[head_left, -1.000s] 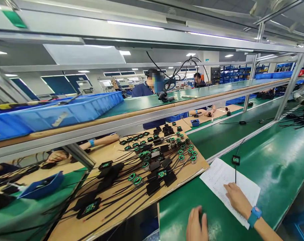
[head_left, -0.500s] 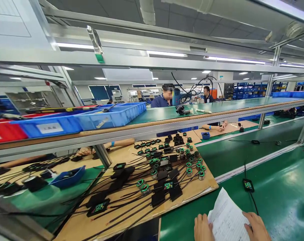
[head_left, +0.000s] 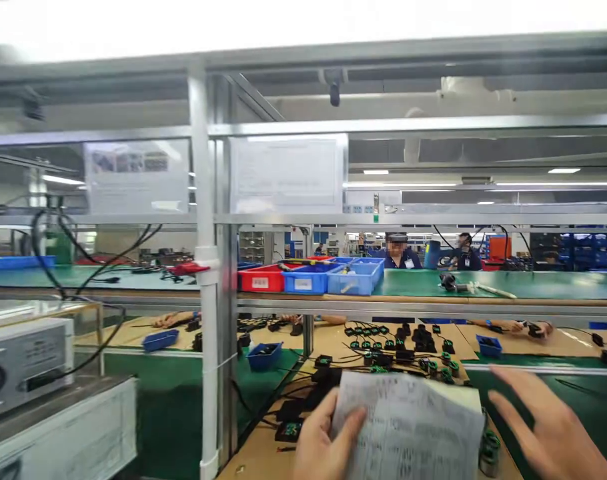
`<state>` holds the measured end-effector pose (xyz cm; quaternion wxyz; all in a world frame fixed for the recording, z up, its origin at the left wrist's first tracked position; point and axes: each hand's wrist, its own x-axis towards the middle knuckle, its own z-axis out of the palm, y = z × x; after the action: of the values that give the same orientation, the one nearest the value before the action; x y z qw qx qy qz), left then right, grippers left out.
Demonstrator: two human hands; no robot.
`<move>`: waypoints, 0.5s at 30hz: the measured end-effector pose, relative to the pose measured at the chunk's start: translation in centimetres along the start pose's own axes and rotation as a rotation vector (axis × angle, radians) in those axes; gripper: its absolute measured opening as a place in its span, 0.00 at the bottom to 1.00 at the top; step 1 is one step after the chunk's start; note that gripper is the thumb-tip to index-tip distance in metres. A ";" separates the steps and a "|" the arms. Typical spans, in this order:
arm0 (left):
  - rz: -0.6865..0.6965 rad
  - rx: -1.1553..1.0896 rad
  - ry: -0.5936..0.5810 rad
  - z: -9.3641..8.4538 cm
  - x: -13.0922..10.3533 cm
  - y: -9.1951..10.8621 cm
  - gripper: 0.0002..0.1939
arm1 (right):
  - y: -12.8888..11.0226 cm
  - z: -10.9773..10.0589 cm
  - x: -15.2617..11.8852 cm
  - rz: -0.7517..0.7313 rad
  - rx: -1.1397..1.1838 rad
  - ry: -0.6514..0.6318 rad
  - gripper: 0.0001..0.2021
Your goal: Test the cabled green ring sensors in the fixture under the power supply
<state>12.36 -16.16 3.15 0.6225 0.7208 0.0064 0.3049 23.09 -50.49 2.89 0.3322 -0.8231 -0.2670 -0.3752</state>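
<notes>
One sheet [head_left: 408, 427] is gripped at its left edge by the left hand [head_left: 323, 443]; right of the sheet, the right hand [head_left: 553, 430] is open, fingers spread.

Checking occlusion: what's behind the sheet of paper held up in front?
The paper, held in the left hand, hides part of the cardboard board. Above its top edge, black parts with green coils show; a coil shows at right. What lies directly behind is hidden.

One head view, level and forward across the bench [head_left: 173, 393], hands close at the bottom edge, shelf [head_left: 433, 283] straight ahead.
</notes>
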 end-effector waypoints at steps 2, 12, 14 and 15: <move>0.086 -0.057 0.029 -1.4 3.0 5.6 0.32 | -8.3 -2.0 9.0 -0.268 0.085 0.130 0.19; 0.384 -0.347 -0.022 -1.7 19.3 15.6 0.35 | -24.7 -0.6 38.3 -0.132 0.252 -0.293 0.12; 0.405 -0.349 -0.027 -1.4 20.8 15.8 0.33 | -24.2 -0.1 39.2 -0.119 0.319 -0.349 0.15; 0.415 -0.350 -0.028 -1.3 21.3 15.9 0.32 | -24.0 0.0 39.4 -0.106 0.382 -0.375 0.15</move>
<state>23.29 -10.30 26.71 0.6618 0.5924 -0.2028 0.4123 29.27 -27.75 42.57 0.4062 -0.7856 -0.4324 -0.1757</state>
